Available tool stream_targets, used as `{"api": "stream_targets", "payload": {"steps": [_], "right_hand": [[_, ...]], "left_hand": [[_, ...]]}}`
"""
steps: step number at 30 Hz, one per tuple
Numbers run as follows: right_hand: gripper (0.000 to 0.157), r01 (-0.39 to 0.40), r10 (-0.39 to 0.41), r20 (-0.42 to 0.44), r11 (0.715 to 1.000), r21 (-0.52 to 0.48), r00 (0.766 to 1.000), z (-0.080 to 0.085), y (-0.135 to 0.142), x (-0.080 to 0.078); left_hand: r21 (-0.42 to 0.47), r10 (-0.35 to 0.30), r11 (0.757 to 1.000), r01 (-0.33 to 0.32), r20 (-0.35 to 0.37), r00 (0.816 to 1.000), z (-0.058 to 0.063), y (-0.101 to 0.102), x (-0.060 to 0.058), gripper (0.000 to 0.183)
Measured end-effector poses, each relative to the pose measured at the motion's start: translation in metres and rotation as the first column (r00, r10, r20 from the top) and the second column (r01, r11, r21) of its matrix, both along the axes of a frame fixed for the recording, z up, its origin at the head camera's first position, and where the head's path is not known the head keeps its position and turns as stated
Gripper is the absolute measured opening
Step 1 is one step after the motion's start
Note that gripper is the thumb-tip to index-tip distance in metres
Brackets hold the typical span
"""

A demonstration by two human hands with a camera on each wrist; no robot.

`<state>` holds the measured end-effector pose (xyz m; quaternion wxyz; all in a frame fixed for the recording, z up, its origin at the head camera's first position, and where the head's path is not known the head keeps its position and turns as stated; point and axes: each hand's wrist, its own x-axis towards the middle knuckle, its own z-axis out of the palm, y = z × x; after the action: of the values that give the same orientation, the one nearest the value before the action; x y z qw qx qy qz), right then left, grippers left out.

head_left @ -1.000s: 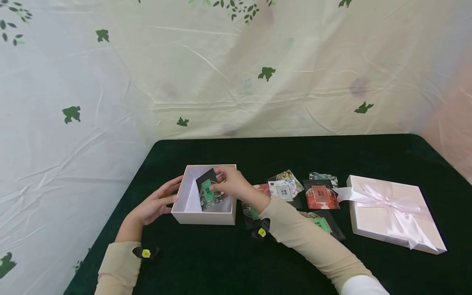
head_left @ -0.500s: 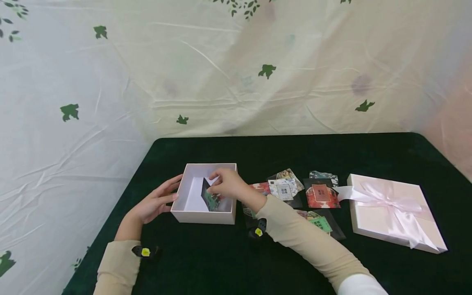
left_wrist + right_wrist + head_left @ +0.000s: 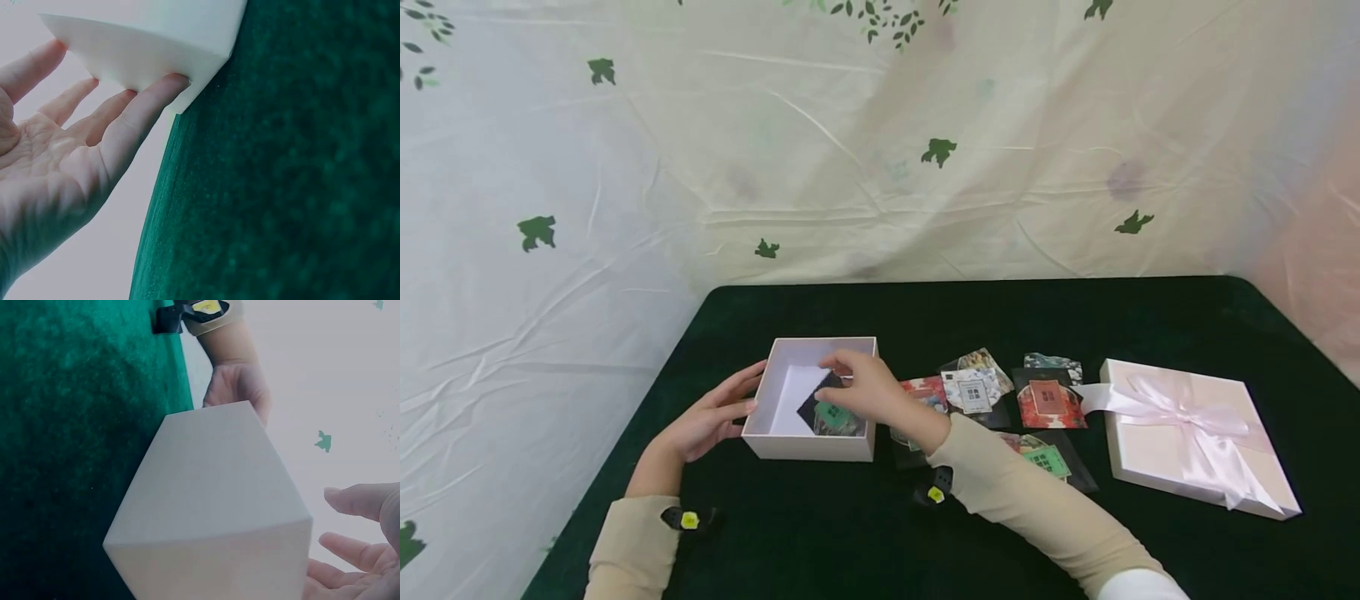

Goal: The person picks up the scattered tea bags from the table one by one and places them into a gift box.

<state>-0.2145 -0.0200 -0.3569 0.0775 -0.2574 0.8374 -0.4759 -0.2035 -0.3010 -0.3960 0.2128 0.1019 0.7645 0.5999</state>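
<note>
A pale open box [image 3: 808, 448] stands on the dark green table, left of centre in the head view. Inside it, toward the right, lies a small square black packet [image 3: 835, 419] with a green label, tilted and partly covered by my right hand [image 3: 872, 392]. That hand reaches over the box's right wall; in the right wrist view its thumb and fingers [image 3: 353, 550] are spread apart with nothing between them. My left hand [image 3: 711, 421] rests its extended fingertips against the box's left side, as the left wrist view also shows on the box wall [image 3: 137, 53].
Several similar packets lie right of the box, among them a white-labelled one [image 3: 974, 392], a red one [image 3: 1047, 402] and a green-labelled one [image 3: 1048, 458]. Farther right lies a pink box lid [image 3: 1195, 442] with a ribbon bow. A leaf-print cloth [image 3: 850, 167] hangs behind the table.
My right hand has lowered the green-labelled packet into the box and let go; its fingers have lifted and parted. The left hand keeps its place on the box.
</note>
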Motion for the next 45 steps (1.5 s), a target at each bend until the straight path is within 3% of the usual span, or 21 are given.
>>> {"api": "stream_targets", "payload": {"steps": [6,14,27,35,45], "right_hand": [[0.039,0.016,-0.016,0.007,1.000,-0.013,1.000,0.004,0.010,0.006],[0.039,0.104,-0.104,0.001,0.994,0.026,0.995,0.004,0.035,0.011],[0.039,0.187,-0.182,-0.047,0.974,0.130,0.982,-0.010,0.091,0.010],[0.041,0.263,-0.257,-0.053,0.942,0.209,0.965,-0.018,0.116,0.009],[0.041,0.306,-0.294,-0.086,0.911,0.275,0.952,-0.028,0.140,0.004]], "left_hand": [[0.007,0.009,1.000,-0.009,0.003,1.000,-0.001,-0.001,0.000,0.065],[0.012,-0.013,1.000,0.013,-0.015,1.000,0.000,-0.002,0.000,0.064],[0.043,-0.036,0.998,0.037,-0.028,0.999,-0.001,-0.002,-0.002,0.064],[0.035,-0.024,0.999,0.024,-0.020,1.000,0.000,-0.001,-0.002,0.064],[0.043,-0.021,0.999,0.021,-0.006,1.000,-0.001,-0.002,-0.001,0.063]]}}
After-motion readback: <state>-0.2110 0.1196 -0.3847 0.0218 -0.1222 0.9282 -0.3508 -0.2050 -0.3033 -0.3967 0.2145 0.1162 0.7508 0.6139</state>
